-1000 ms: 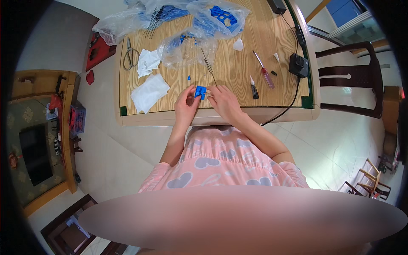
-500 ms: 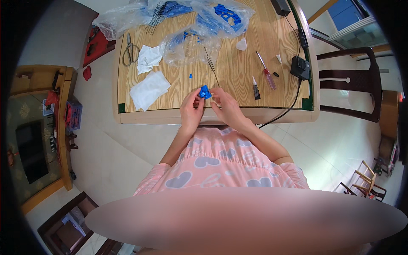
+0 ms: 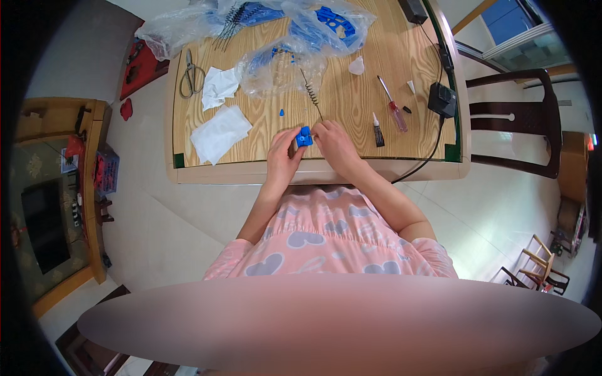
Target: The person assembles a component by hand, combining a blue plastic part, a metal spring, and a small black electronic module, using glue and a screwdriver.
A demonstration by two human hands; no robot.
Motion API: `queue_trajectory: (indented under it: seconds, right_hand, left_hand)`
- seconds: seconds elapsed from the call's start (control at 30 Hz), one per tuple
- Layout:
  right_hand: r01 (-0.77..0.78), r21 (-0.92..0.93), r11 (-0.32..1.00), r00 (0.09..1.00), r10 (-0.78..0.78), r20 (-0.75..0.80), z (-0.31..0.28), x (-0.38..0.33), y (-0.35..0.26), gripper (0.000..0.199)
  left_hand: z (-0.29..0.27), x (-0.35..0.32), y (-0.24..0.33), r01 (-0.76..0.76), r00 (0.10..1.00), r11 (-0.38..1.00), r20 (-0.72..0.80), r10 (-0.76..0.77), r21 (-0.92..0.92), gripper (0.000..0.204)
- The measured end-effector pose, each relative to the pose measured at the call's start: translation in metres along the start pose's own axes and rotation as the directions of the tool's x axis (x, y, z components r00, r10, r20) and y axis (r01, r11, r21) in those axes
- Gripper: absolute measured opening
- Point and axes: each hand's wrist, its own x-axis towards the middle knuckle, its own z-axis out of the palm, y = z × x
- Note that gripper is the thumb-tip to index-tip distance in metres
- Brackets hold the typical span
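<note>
Near the front edge of the table, my left hand [image 3: 284, 153] is closed on a small blue plastic part [image 3: 304, 136], holding it between thumb and fingers. Just right of that part is my right hand [image 3: 334, 147], its fingers drawn together. What they pinch, if anything, is hidden. The lower end of a thin dark wire with a coiled middle [image 3: 311, 95] reaches the right fingertips; whether they grip it I cannot tell. A tiny blue piece [image 3: 281, 113] lies on the wood beyond my left hand.
White tissues [image 3: 221, 131] and scissors [image 3: 191, 76] lie to the left. Clear bags with blue parts [image 3: 335, 28] spread along the back. At right are a small glue tube [image 3: 378, 133], a screwdriver [image 3: 395, 113] and a black adapter [image 3: 442, 99] with a cable.
My right fingers have moved slightly away from me and closed together beside the wire's end. The blue part has turned a little in my left hand and shifted slightly right.
</note>
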Motion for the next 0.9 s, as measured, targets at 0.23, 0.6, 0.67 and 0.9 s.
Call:
queue_trajectory:
  seconds: [0.23,0.6,0.67,0.9]
  right_hand:
    - [0.008,-0.061,0.998,1.0,-0.007,0.019,0.002,0.003,0.006,0.006]
    - [-0.051,-0.028,0.998,0.998,0.052,0.041,0.003,-0.001,-0.004,0.013]
    - [-0.051,-0.044,0.998,0.998,0.053,0.043,0.003,-0.003,-0.001,0.013]
    - [-0.07,-0.005,0.998,0.996,0.07,0.063,0.003,-0.002,-0.003,0.014]
  left_hand:
    - [-0.002,0.003,-0.005,-0.008,0.998,0.996,0.059,0.013,-0.086,0.05]
    - [0.004,0.006,-0.013,-0.054,0.999,0.99,0.0,0.054,-0.132,0.025]
    - [0.006,0.006,-0.013,-0.06,0.998,0.991,-0.034,0.057,-0.116,0.02]
    - [0.01,0.006,-0.016,-0.1,0.992,0.991,-0.089,0.092,-0.09,0.019]
